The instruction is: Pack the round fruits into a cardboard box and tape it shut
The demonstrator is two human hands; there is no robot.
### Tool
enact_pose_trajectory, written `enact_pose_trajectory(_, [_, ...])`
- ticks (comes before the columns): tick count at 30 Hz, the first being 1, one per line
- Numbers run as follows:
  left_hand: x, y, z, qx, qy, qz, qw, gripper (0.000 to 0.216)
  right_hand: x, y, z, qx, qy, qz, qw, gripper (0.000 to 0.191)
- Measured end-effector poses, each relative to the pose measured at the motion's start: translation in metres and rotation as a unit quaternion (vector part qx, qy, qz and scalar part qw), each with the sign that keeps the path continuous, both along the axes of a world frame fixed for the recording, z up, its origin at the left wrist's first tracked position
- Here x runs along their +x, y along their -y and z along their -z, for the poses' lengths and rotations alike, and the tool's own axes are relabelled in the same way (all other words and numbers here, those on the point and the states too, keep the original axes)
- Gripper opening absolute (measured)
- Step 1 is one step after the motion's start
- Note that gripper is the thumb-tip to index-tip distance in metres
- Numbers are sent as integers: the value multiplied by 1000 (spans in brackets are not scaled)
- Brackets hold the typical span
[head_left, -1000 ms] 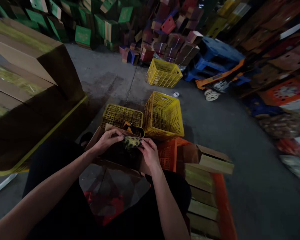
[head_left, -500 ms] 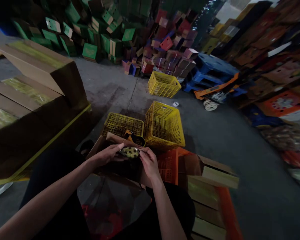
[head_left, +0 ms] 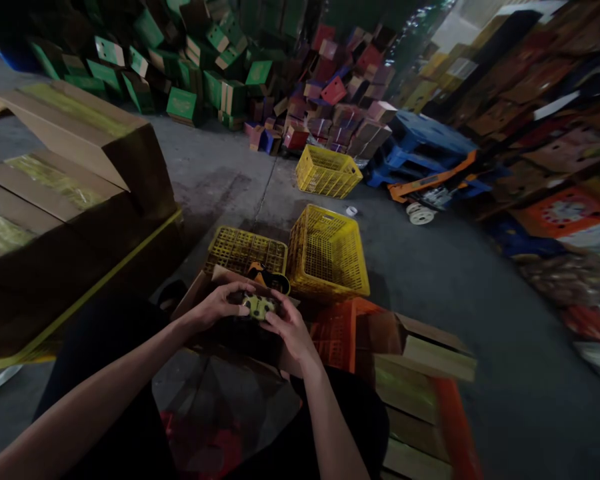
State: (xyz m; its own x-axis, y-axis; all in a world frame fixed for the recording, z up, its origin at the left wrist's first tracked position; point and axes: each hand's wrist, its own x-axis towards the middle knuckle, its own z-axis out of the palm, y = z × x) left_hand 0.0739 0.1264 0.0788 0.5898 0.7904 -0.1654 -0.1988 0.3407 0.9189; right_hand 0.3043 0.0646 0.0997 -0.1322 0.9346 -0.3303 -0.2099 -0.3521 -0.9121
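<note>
Between my two hands is a small shiny pack (head_left: 259,307), pale yellow-green with dark round spots; I cannot make out its contents. My left hand (head_left: 225,301) grips its left end, thumb on the near face and fingers along the far side. At the right end my right hand (head_left: 289,321) holds it the same way. Below the pack stands an open cardboard box (head_left: 200,293) with a dark inside, in front of my knees. A black and orange tape dispenser (head_left: 269,275) lies just beyond the box, on an upturned yellow crate (head_left: 247,248).
A yellow crate (head_left: 329,253) stands beyond my right hand, beside an orange crate (head_left: 345,333). Taped cartons (head_left: 55,180) are stacked at left; another carton (head_left: 437,350) is at right. Farther off are a yellow crate (head_left: 327,172), a pallet jack (head_left: 433,180) and blue pallets (head_left: 425,143).
The pack has tilted so that its spotted face shows more fully. My fingers have moved round to its far side, with both thumbs now on the near face.
</note>
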Motion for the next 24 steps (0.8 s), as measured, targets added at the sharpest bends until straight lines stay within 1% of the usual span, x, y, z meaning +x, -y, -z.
enact_pose_trajectory(2, [2,1,-4,16,11,4,1000,67,0,1,1,7,14,-6,1000,62])
enact_pose_trajectory(4, [3,2,-6,12,19,4,1000,69,1,1,1,38,42,3,998,60])
enact_pose_trajectory(6, [3,3,-6,-8,5,11,1000,64,2,0,0,69,67,9,995,61])
enact_pose_trajectory(8, [2,3,-4,-23,-32,27,999,58,2,0,-3,89,82,-3,993,61])
enact_pose_trajectory(11, [1,3,-1,1,-77,47,996,54,2,-1,-7,98,91,-37,990,57])
enact_pose_trajectory(13, [-1,2,0,23,-77,38,996,51,1,-1,-10,98,86,-49,990,55])
enact_pose_trajectory(16, [-2,1,-2,31,-51,22,998,49,0,-2,-12,85,63,-53,993,57])
enact_pose_trajectory(19, [-2,1,-6,34,-22,21,999,49,-1,0,-10,32,17,-73,997,57])
enact_pose_trajectory(21, [-2,1,-9,38,-10,24,999,48,-2,1,-7,0,-7,-79,997,54])
enact_pose_trajectory(24, [-1,2,-11,43,-4,48,998,50,-3,2,-1,-17,1,-46,999,46])
